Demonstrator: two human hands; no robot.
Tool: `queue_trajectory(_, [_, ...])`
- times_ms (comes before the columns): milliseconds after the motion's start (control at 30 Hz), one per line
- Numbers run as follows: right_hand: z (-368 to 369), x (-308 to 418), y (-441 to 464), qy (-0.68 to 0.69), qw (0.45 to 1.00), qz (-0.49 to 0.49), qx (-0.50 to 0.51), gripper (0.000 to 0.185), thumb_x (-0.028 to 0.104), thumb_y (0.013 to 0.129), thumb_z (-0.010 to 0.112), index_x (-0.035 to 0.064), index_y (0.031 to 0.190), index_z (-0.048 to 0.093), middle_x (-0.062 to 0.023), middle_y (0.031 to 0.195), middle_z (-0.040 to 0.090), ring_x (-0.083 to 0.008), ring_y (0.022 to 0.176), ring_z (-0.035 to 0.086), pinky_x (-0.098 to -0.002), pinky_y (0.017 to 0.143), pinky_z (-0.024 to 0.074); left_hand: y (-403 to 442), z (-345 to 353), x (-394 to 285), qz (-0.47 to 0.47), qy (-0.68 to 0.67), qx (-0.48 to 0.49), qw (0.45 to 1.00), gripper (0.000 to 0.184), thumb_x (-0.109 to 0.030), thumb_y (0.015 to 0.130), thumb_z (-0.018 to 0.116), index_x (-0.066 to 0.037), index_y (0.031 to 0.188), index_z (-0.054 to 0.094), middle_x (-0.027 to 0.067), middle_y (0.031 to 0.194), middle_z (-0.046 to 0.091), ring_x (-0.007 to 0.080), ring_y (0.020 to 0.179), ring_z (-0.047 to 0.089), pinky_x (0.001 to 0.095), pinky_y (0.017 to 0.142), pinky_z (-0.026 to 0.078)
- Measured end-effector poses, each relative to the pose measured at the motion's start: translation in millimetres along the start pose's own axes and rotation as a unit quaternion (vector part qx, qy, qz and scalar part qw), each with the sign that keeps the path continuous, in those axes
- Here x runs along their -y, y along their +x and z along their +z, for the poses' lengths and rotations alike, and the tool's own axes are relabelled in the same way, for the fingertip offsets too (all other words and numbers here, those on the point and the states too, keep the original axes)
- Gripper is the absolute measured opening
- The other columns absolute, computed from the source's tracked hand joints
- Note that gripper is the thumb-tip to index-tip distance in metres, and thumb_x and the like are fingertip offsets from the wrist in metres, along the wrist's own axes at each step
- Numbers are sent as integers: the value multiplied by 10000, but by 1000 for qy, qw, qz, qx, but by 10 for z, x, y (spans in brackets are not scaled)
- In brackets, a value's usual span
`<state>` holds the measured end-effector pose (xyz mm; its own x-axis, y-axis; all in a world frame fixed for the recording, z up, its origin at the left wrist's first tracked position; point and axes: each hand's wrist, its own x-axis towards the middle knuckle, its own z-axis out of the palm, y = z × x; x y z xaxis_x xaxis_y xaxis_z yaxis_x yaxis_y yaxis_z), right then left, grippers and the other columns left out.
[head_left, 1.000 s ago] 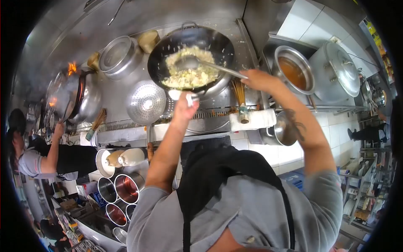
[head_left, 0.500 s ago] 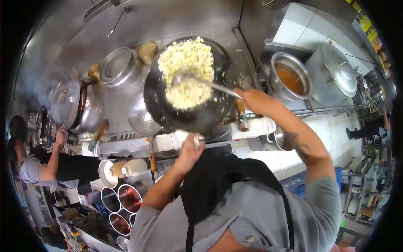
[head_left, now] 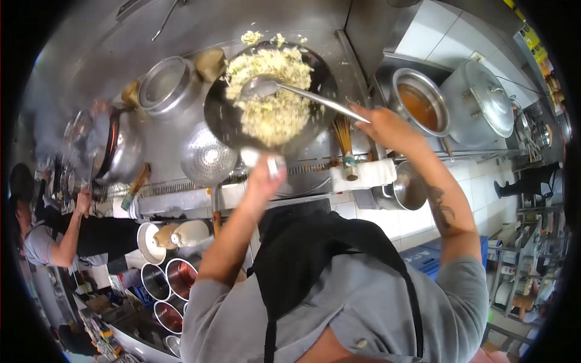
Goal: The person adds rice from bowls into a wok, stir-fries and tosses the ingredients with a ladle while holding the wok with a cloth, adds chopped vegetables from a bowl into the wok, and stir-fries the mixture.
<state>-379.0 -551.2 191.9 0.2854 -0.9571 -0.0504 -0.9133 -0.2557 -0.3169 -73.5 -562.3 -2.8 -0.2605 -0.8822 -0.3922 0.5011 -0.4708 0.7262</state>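
Observation:
My right hand [head_left: 388, 128] is closed around the handle of a metal ladle [head_left: 260, 88], whose bowl is over the fried rice. Pale yellow fried rice [head_left: 275, 118] with green bits fills the middle of a black wok [head_left: 324, 72]. Some clumps are in the air or at the far rim. My left hand [head_left: 265, 178], blurred, grips a white cloth [head_left: 250, 157] at the wok's near edge; any handle beneath the cloth is hidden.
A perforated strainer [head_left: 209, 154] and a metal pot [head_left: 164, 88] sit left of the wok. On the right are a pot of orange-brown liquid [head_left: 420, 106] and a lidded stockpot [head_left: 484, 103]. A bamboo brush [head_left: 345, 148] lies nearby. A co-worker [head_left: 66, 236] cooks at far left.
The wok and my left hand have moved away from my body, and the rice has been tossed toward the far rim. My right hand has shifted right and slightly up with the ladle.

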Motion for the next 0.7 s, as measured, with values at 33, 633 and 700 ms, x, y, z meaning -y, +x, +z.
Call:
queue_trajectory(33, [-79,52,-49,44,999,10,25,454,216,909,555,32,1314,464,-248,910,628,-338,763,628,-394,716,483,181,34,-184,70,60,37,995,81,-165,879,507,-106,825,519,60,705,526,167,590,508,272,445,397])
queue_trajectory(633, [-348,-166,-16,44,995,39,-80,403,237,915,525,28,1259,508,-244,1013,625,-380,896,617,-423,809,471,542,-263,-96,-18,-60,-16,998,46,-150,849,521,-107,865,518,48,749,549,156,603,520,261,436,387])
queue_trajectory(700, [-447,-139,55,26,992,21,-119,407,230,915,528,19,1262,503,-237,1012,629,-377,916,613,-411,817,469,1016,-204,-349,-104,-156,-41,981,38,-130,836,534,-99,853,518,50,754,549,154,612,525,262,437,381])
